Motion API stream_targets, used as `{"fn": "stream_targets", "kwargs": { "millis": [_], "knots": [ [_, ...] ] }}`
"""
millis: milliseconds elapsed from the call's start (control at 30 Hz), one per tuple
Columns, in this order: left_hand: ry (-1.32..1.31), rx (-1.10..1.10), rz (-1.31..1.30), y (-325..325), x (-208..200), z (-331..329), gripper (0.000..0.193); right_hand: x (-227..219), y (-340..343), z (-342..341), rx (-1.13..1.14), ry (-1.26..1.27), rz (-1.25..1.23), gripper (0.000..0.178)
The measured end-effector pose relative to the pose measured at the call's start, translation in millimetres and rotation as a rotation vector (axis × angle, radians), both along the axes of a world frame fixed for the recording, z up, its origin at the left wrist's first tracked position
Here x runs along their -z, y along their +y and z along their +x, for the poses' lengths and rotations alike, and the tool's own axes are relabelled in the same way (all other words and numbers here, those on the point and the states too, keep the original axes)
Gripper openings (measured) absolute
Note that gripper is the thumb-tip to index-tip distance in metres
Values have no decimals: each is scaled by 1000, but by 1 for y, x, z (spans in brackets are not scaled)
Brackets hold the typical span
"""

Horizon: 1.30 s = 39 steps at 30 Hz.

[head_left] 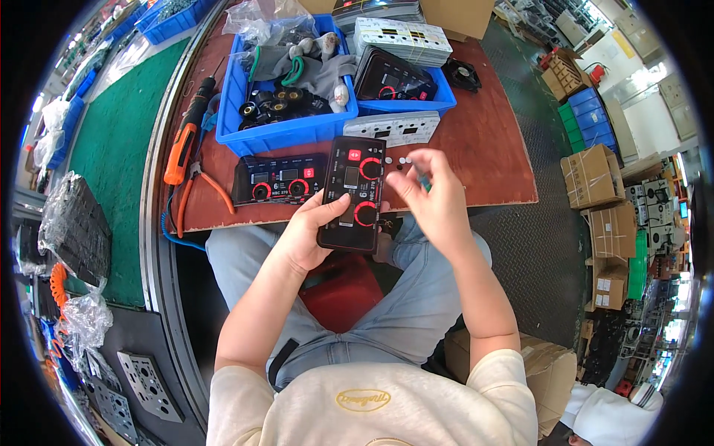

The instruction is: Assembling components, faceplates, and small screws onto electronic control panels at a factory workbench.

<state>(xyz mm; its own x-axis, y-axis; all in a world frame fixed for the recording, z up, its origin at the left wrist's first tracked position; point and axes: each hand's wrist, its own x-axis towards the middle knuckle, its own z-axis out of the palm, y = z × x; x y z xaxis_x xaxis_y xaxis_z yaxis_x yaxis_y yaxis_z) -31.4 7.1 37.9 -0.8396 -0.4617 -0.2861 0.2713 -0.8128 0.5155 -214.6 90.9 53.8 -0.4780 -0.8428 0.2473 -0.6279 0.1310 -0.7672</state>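
Note:
My left hand grips a black control panel with red rings and small display windows, its thumb on the panel's face. The panel is held upright on its short end above my lap, at the table's front edge. Just right of it, my right hand has its fingers bent together; a small teal bit shows between them, too little to name. A similar black panel lies on the table to the left. Small pale discs rest on the tabletop behind my right hand.
A blue bin holds black round parts and grey gloves. Beside it, another blue bin carries stacked panels; a white panel leans against it. An orange power screwdriver and orange-handled pliers lie left. A small black fan sits back right.

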Motion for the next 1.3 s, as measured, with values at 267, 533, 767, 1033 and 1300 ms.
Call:
{"fn": "stream_targets", "kwargs": {
  "millis": [267,533,767,1033,1300],
  "knots": [
    [-19,257,-256,-19,14,4,42,8,-12,-20,-207,-764,71,17],
    [-368,59,-491,-17,17,-30,20,10,-14,-22,-153,-235,43,27],
    [-433,-76,-658,-27,27,-41,19,9,-7,-22,-193,504,100,17],
    [-518,-80,-856,-29,46,-51,18,29,-16,-24,-171,411,156,16],
    [-483,-119,-929,-26,55,-54,19,26,-22,-25,-162,411,292,23]
  ]
}}
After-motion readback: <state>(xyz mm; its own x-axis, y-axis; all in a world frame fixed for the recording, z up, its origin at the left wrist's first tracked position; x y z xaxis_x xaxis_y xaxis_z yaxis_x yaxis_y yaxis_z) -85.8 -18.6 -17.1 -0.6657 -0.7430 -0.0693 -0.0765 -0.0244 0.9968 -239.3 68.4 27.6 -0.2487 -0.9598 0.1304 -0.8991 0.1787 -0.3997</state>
